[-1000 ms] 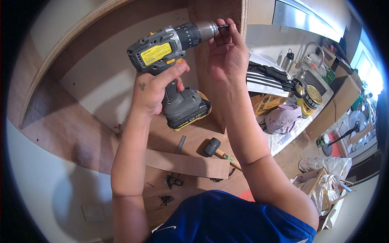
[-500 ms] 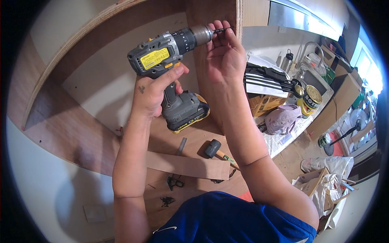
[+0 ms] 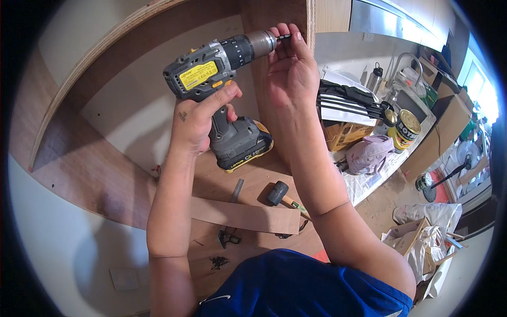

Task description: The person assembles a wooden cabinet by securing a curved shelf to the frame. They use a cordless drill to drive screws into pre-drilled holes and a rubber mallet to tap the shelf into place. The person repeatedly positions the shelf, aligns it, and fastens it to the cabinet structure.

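Note:
My left hand is wrapped around the handle of a grey and black cordless drill with a yellow label. The drill's chuck points to the upper right, and its battery pack hangs below. A dark drill bit sticks out of the chuck. Its far end lies between the thumb and fingers of my right hand, whose palm is turned up beside the chuck.
A plywood cabinet frame surrounds the drill. On the board below lie a black-headed mallet, a wood strip, a metal ruler and a pile of dark screws. To the right, a cluttered counter holds a yellow can and a cloth.
The drill has shifted slightly left. Less of the drill bit shows past the chuck, and my right fingers have moved a little with it.

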### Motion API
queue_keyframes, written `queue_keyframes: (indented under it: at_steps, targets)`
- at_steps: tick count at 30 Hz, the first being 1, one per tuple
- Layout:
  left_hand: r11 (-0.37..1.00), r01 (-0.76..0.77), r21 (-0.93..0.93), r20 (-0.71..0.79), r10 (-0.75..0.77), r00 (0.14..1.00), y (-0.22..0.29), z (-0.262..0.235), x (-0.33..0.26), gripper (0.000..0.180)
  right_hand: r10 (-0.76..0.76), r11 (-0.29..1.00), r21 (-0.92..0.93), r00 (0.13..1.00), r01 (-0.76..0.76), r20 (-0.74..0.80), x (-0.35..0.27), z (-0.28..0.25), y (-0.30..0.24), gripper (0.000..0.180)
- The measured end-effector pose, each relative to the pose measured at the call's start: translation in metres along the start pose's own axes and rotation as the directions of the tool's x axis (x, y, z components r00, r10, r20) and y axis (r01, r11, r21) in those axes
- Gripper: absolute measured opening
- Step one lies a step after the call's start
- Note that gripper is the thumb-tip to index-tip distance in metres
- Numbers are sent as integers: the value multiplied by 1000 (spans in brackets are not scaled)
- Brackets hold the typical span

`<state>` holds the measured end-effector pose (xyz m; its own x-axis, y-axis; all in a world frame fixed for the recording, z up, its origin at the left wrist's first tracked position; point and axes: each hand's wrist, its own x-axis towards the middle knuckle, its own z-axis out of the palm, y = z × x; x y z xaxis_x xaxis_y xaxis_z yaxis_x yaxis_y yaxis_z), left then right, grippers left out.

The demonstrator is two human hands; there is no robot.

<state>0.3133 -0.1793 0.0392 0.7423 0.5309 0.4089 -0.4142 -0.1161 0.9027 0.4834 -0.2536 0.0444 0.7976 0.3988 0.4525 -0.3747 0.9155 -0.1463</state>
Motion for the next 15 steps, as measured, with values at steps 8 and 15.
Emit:
queue_keyframes:
  at_steps: [8, 15]
  targets:
    - [1000, 4, 20, -10, -3, 1000, 1, 3, -1, 30, -2, 1000, -2, 1000, 2, -19, 0, 2, -1, 31]
    - [1000, 23, -3, 3, -23, 1000, -1, -1, 1, 29, -2, 1000, 18, 1000, 2, -1, 2, 1, 1, 29]
